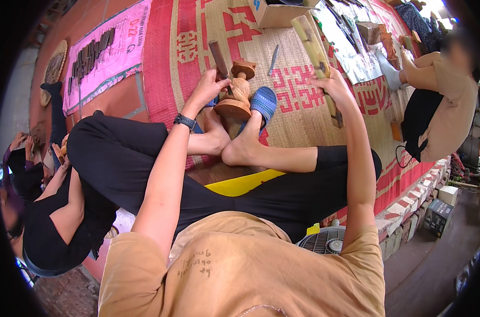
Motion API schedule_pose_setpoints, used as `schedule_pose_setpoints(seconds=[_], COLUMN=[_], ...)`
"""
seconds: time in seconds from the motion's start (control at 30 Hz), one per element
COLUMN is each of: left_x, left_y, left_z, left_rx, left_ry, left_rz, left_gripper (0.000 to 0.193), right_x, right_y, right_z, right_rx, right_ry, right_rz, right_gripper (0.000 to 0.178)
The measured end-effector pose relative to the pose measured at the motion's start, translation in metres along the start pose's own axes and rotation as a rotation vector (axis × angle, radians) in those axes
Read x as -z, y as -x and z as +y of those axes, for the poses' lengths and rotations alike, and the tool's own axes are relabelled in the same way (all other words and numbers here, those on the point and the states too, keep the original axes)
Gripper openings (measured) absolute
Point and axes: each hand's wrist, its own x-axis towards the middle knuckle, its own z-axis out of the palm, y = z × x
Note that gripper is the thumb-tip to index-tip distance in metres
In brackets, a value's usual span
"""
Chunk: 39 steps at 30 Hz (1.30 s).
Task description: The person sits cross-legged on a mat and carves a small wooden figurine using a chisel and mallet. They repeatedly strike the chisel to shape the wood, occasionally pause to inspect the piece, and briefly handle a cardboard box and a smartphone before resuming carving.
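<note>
My left hand (211, 87) grips a chisel (219, 57) with a dark handle, held nearly upright. Its lower end meets a carved wooden piece (241, 91), turned like a baluster with a round base and a block at the far end. That piece lies between my feet, which wear blue woven slippers (264, 102). Over on the right, my right hand (334, 87) is closed around a long pale bamboo stick (310, 45), raised above the mat. A thin blade-like tool (273, 59) lies on the mat between my hands, touched by neither.
A red-patterned straw mat (298, 111) spreads under me. Chisels (92, 53) lie on a pink sheet at left; more tools (345, 26) rest on a pale sheet at far right. A cardboard box (274, 15) stands ahead. One person (446, 100) sits at right, another (55, 206) at left.
</note>
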Motion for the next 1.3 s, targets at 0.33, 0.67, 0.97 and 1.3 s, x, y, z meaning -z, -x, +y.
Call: schedule_pose_setpoints(seconds=[0.33, 0.67, 0.97, 1.3], left_x=[-0.011, -0.017, -0.037, -0.111], left_y=[-0.002, -0.003, -0.008, -0.011], left_z=[-0.006, -0.003, 0.028, 0.058], left_rx=[0.013, -0.036, -0.102, -0.154], left_ry=[0.029, -0.282, -0.341, 0.147], left_rz=[0.1, -0.003, -0.08, 0.23], left_gripper=[0.019, 0.02, 0.025, 0.019], right_x=[-0.024, -0.021, -0.019, -0.014], right_y=[0.004, -0.01, -0.008, 0.012], right_z=[0.035, 0.041, 0.033, 0.013], right_rx=[-0.065, -0.011, -0.003, 0.131], right_ry=[0.077, 0.053, 0.077, 0.176], right_rz=[0.104, 0.105, 0.13, 0.307], right_gripper=[0.018, 0.021, 0.021, 0.025])
